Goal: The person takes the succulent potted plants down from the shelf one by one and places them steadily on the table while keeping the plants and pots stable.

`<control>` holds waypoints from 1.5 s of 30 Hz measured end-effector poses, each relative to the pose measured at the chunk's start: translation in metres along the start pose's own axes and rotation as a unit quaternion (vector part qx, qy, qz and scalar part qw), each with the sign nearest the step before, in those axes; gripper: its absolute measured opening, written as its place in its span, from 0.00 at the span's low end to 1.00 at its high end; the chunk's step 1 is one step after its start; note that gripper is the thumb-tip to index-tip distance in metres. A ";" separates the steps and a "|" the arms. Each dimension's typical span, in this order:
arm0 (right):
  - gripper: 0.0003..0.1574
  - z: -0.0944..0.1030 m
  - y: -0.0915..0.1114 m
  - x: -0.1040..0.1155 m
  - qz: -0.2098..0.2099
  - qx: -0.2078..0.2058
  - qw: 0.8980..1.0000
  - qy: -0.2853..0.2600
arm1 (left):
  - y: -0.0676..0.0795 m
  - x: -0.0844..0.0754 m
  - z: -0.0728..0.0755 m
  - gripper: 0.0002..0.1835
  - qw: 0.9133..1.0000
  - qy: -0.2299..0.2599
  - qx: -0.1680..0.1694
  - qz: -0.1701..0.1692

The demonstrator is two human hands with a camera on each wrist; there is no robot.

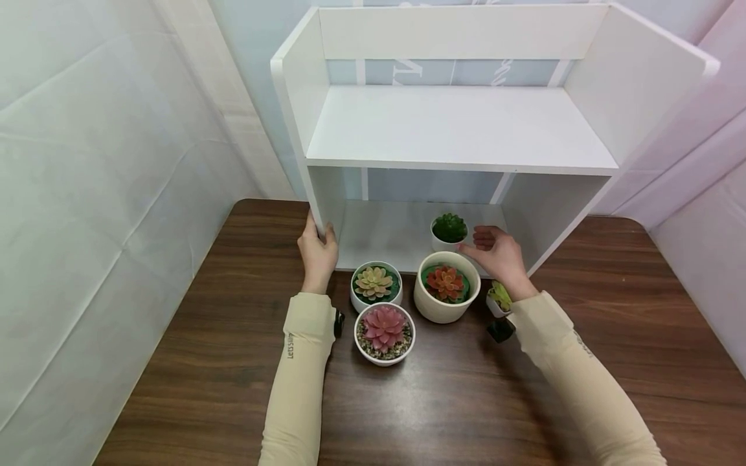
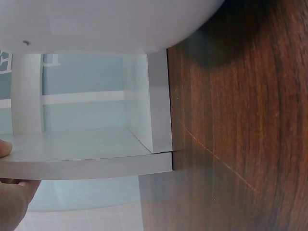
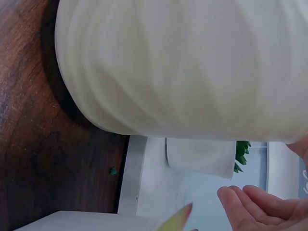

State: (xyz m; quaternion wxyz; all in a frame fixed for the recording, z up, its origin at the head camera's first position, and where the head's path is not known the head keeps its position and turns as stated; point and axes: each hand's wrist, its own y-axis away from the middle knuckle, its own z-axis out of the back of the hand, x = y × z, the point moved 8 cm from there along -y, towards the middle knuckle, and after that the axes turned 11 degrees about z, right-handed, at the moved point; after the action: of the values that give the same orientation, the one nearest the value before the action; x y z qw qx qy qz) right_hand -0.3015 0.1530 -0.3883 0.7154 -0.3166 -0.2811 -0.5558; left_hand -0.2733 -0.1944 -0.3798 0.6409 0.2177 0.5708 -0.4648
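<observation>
My left hand [image 1: 318, 249] grips the left side panel of the white shelf [image 1: 460, 123], thumb on the inner face and fingers on the outer. In the left wrist view, the thumb [image 2: 5, 148] shows above the panel edge. On the lower board stands a small white pot with a dark green succulent [image 1: 449, 231]. Just right of it is my right hand [image 1: 498, 255], fingers extended and apart from the pot in the right wrist view. A cream pot with a red-orange succulent [image 1: 445, 304] stands in front, filling much of the right wrist view.
Before the shelf's left half stand a white pot with a yellowish succulent [image 1: 375, 304] and a white bowl with a pink succulent [image 1: 384, 356]. A small pot with a yellow-green plant [image 1: 498, 299] sits under the right wrist. Everything stands on a dark wooden table [image 1: 233, 362].
</observation>
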 end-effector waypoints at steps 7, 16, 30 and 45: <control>0.46 -0.005 -0.004 -0.004 -0.012 0.019 1.000 -0.004 | 0.000 0.000 0.000 0.26 1.000 0.000 0.003 0.003; 0.50 -0.012 -0.009 -0.009 -0.020 0.044 0.999 -0.005 | 0.000 0.001 0.000 0.26 1.000 0.001 0.000 0.003; 0.55 -0.022 -0.019 -0.013 -0.018 0.066 0.998 0.002 | 0.000 0.000 0.000 0.26 1.000 0.003 0.004 0.004; 0.57 -0.027 -0.029 -0.012 -0.019 0.077 0.997 0.014 | 0.001 0.001 -0.001 0.27 1.000 0.001 0.001 -0.005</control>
State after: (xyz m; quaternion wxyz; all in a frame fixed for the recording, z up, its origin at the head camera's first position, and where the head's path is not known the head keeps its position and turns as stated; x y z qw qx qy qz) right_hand -0.3307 0.1339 -0.4107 0.7311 -0.2474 -0.3188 -0.5502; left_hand -0.2729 -0.1937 -0.3813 0.6375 0.2164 0.5721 -0.4685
